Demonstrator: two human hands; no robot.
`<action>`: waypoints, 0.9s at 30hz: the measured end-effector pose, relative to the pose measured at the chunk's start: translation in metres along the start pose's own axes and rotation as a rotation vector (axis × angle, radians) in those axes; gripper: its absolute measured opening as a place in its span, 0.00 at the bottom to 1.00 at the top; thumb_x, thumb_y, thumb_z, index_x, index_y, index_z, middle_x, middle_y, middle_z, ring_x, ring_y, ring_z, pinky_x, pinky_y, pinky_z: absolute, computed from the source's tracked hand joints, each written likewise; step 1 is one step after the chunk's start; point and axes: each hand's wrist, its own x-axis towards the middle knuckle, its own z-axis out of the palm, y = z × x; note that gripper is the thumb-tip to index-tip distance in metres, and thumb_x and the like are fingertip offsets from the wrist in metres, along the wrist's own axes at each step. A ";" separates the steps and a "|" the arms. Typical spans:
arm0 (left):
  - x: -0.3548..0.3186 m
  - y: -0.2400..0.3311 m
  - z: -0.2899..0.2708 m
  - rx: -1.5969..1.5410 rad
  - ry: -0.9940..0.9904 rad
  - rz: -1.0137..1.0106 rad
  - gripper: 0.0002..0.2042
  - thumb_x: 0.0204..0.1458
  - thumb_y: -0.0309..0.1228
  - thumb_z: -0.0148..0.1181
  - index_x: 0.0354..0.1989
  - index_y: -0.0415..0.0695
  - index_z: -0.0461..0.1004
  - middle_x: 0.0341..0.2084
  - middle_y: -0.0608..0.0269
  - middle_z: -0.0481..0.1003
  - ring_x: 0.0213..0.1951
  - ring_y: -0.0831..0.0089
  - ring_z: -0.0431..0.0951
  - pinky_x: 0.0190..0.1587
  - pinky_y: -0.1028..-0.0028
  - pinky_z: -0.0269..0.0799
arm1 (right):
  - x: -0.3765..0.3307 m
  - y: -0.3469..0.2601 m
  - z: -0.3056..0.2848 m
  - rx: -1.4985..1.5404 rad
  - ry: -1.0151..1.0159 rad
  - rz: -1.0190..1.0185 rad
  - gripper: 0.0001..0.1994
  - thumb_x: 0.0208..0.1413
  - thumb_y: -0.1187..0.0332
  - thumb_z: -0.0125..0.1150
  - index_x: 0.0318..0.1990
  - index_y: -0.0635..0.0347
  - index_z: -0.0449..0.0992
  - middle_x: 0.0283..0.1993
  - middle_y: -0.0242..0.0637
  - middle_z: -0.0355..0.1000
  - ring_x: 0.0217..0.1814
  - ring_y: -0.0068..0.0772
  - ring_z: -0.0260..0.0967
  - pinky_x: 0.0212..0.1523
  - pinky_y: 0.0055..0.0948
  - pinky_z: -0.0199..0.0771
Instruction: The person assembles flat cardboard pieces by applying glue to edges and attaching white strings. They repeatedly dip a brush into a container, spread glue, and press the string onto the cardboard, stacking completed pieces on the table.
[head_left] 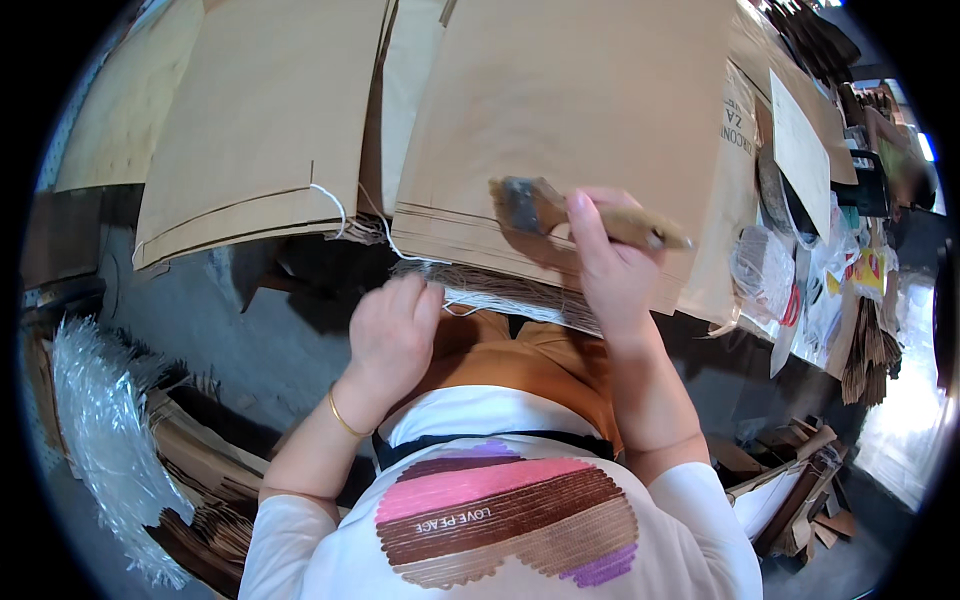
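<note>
My right hand [612, 250] is closed round the wooden handle of a wide flat paintbrush [522, 208]. Its dark bristles point left, over the brown kraft paper sheets [560, 110] stacked in front of me. At the near edge of this stack my left hand [395, 325] has its fingers curled in, next to white cords [500, 305] that hang along the edge. Whatever those fingers hold, if anything, is hidden. One white cord [385, 235] loops up from there towards the neighbouring stack.
Another stack of brown paper [260, 120] lies to the left, with a white cord end on it. Clear plastic strands [110, 430] hang at the lower left. Plastic bags [765, 270] and folded paper [870, 350] crowd the right side. Cardboard scraps [800, 490] stand at the lower right.
</note>
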 end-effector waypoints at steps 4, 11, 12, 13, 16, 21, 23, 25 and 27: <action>0.049 -0.019 0.002 0.122 0.041 0.060 0.07 0.41 0.26 0.54 0.30 0.40 0.70 0.44 0.50 0.75 0.33 0.66 0.74 0.30 0.70 0.71 | 0.015 0.008 0.038 0.037 -0.093 -0.020 0.04 0.51 0.74 0.63 0.28 0.66 0.77 0.23 0.32 0.74 0.24 0.21 0.70 0.29 0.23 0.71; 0.059 -0.024 0.016 0.178 -0.216 -0.029 0.12 0.38 0.20 0.55 0.35 0.37 0.69 0.55 0.49 0.69 0.40 0.62 0.74 0.37 0.69 0.74 | 0.023 0.018 -0.022 -0.597 0.041 -0.054 0.10 0.46 0.68 0.63 0.20 0.64 0.74 0.17 0.42 0.71 0.18 0.36 0.69 0.24 0.30 0.69; 0.058 -0.025 0.017 0.167 -0.209 -0.025 0.12 0.39 0.20 0.55 0.35 0.37 0.69 0.55 0.49 0.69 0.40 0.62 0.74 0.37 0.69 0.74 | 0.024 0.023 -0.040 -0.653 0.069 -0.059 0.10 0.46 0.67 0.63 0.20 0.63 0.73 0.17 0.42 0.70 0.18 0.38 0.69 0.24 0.31 0.69; 0.057 -0.025 0.017 0.155 -0.203 -0.020 0.12 0.39 0.19 0.55 0.35 0.37 0.69 0.55 0.49 0.69 0.40 0.62 0.74 0.37 0.68 0.74 | 0.023 0.033 -0.060 -0.708 0.096 -0.063 0.11 0.46 0.67 0.63 0.19 0.63 0.72 0.17 0.42 0.70 0.18 0.39 0.69 0.24 0.32 0.69; 0.059 -0.023 0.016 0.134 -0.205 -0.033 0.11 0.39 0.17 0.54 0.34 0.36 0.67 0.55 0.47 0.69 0.40 0.60 0.74 0.39 0.67 0.74 | 0.020 0.035 -0.091 -0.871 0.142 -0.084 0.11 0.46 0.67 0.62 0.19 0.63 0.72 0.17 0.42 0.70 0.19 0.43 0.69 0.24 0.35 0.69; 0.059 -0.023 0.020 0.164 -0.173 -0.005 0.10 0.37 0.17 0.57 0.31 0.37 0.67 0.53 0.44 0.70 0.39 0.60 0.75 0.38 0.68 0.75 | 0.028 0.030 -0.084 -1.191 0.115 -0.314 0.11 0.45 0.65 0.64 0.17 0.58 0.72 0.18 0.40 0.70 0.20 0.44 0.69 0.23 0.36 0.68; 0.057 -0.022 0.020 0.182 -0.198 -0.021 0.11 0.36 0.16 0.57 0.31 0.37 0.67 0.53 0.43 0.69 0.39 0.60 0.75 0.38 0.68 0.75 | 0.028 0.020 -0.080 -0.862 0.149 -0.241 0.11 0.48 0.67 0.67 0.19 0.60 0.73 0.19 0.35 0.72 0.18 0.29 0.69 0.21 0.29 0.67; 0.057 -0.021 0.020 0.175 -0.176 -0.014 0.12 0.36 0.16 0.57 0.31 0.36 0.67 0.53 0.43 0.69 0.39 0.59 0.75 0.39 0.68 0.75 | 0.022 0.002 -0.068 -0.308 0.254 -0.085 0.11 0.49 0.69 0.68 0.20 0.63 0.74 0.19 0.31 0.72 0.19 0.20 0.68 0.22 0.25 0.67; 0.060 -0.018 0.019 0.163 -0.174 -0.014 0.10 0.38 0.16 0.56 0.31 0.36 0.67 0.54 0.43 0.69 0.39 0.58 0.75 0.39 0.67 0.74 | 0.019 -0.006 -0.041 -0.051 0.221 -0.103 0.09 0.50 0.72 0.66 0.23 0.66 0.74 0.19 0.28 0.71 0.22 0.16 0.66 0.25 0.21 0.68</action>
